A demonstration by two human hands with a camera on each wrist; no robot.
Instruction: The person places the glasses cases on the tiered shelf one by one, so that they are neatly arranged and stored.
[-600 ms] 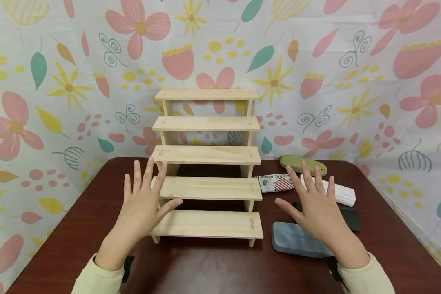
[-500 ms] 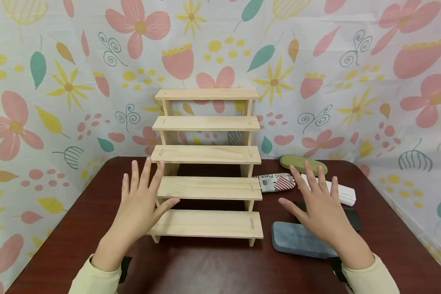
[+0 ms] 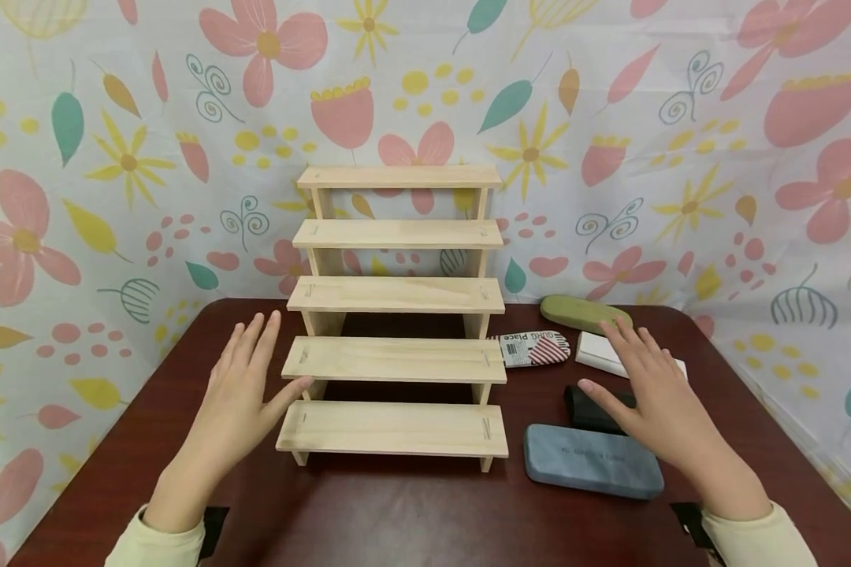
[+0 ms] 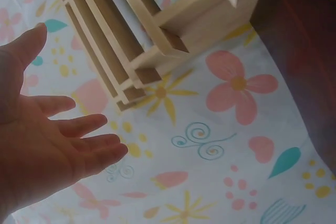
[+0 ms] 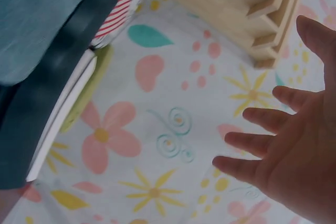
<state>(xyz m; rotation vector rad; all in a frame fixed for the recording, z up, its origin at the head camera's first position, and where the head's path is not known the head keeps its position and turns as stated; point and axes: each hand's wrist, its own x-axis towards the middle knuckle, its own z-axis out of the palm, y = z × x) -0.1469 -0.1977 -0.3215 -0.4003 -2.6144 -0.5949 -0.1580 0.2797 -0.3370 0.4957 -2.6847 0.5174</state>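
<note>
My left hand point(image 3: 228, 405) hovers at the left side of a stepped wooden display rack point(image 3: 397, 358), fingers straight and thumb spread, holding nothing. Over the cases on the right, my right hand point(image 3: 665, 405) is likewise spread, with nothing in it. A blue glasses case point(image 3: 592, 461) lies nearest, beside the rack's lowest step. Behind it is a black case point(image 3: 596, 409), partly covered by the right hand in the head view. Farther back lie a white case point(image 3: 599, 354), a striped and printed case point(image 3: 535, 349) and a green case point(image 3: 585, 313). Both wrist views show extended fingers.
The rack stands on a dark red-brown table point(image 3: 411, 512), its several steps rising toward the back. A flower-patterned cloth point(image 3: 425, 87) hangs behind and along both sides of the table.
Both hands have moved apart, the left one to the left and the right one to the right. More of the rack's left end and the blue case now shows. The cases have stayed put.
</note>
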